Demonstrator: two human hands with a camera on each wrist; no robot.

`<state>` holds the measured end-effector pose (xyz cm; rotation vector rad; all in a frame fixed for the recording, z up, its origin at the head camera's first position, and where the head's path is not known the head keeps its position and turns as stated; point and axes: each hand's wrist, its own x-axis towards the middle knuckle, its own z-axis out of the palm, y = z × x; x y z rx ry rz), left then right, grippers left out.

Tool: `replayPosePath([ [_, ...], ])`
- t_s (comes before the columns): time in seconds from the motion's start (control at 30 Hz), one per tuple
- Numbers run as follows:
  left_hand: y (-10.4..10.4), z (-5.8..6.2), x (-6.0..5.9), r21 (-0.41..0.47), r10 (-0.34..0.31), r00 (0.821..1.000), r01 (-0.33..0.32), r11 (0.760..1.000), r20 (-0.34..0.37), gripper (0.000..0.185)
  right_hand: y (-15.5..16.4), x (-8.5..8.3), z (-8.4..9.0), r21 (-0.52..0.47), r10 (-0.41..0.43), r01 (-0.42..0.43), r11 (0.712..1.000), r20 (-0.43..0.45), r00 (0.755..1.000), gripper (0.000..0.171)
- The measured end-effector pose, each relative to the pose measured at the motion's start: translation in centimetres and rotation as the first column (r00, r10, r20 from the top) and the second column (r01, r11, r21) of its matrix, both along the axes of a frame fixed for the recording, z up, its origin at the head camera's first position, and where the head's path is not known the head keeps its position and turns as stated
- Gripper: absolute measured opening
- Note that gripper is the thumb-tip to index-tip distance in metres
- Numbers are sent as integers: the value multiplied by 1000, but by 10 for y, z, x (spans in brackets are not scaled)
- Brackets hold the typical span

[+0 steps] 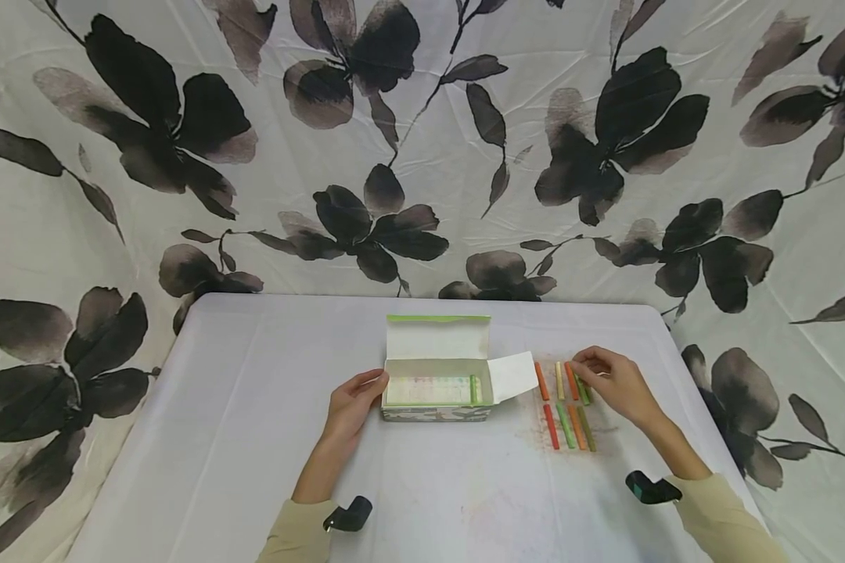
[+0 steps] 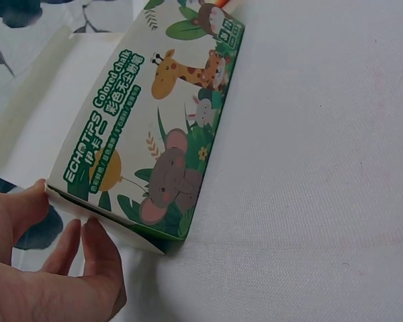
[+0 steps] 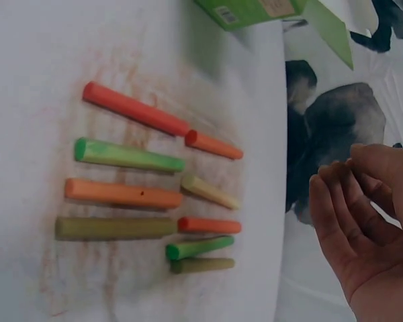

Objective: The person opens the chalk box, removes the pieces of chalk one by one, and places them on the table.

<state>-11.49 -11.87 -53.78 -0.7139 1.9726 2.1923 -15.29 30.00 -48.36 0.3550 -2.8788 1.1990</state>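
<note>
At the middle of the table stands an open chalk box [image 1: 436,415], its animal-printed front facing the person. My left hand [image 1: 352,407] holds the box's left end; in the left wrist view the thumb lies at the corner and fingertips touch the end flap. A green chalk stick [image 1: 473,389] lies inside at the right. To the box's right, several chalk sticks lie in two rows, among them a red chalk [image 3: 134,109] and a brown-green chalk [image 3: 117,228]. My right hand [image 1: 613,383] hovers by the far row, fingers loosely bent, with nothing visible in them.
The box's lid [image 1: 436,338] stands raised at the back, and its white side flap [image 1: 514,376] sticks out toward the chalk. Reddish chalk dust marks the white tablecloth [image 1: 253,352]. A flowered cloth [image 1: 465,156] hangs behind the table.
</note>
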Motion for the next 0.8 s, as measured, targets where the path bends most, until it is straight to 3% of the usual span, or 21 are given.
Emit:
replayPosePath([
  [0.43,3,-1,10,23,14,1000,-14,1000,-13,38,-31,-12,26,-31,103,-104,994,-33,994,15],
  [0.8,4,-1,13,32,19,1000,-18,999,-22,38,-67,-18,41,-103,223,-225,969,-31,974,14],
])
